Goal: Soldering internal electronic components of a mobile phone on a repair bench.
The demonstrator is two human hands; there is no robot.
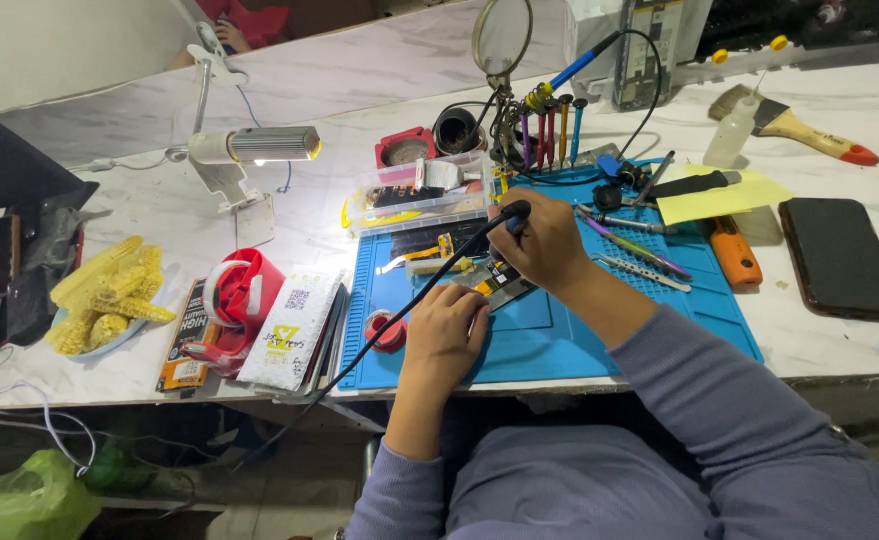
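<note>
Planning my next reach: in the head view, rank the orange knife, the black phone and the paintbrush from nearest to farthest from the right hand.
From the right hand:
1. Orange knife, on the mat's right edge.
2. Black phone, face down on the table beyond the mat.
3. Paintbrush, at the far right back of the table.

A small flat circuit board [499, 283], dark with yellow and pale patches, lies tilted on the blue work mat [559, 340], near the mat's middle and somewhat toward its far edge, with its near end partly hidden under fingers. A soldering iron [512, 213] with a dark handle stands slanted above the board's far end, tip pointing down at it. Its black cable [399, 315] runs diagonally across the mat's near-left corner and off the bench's front edge.
</note>
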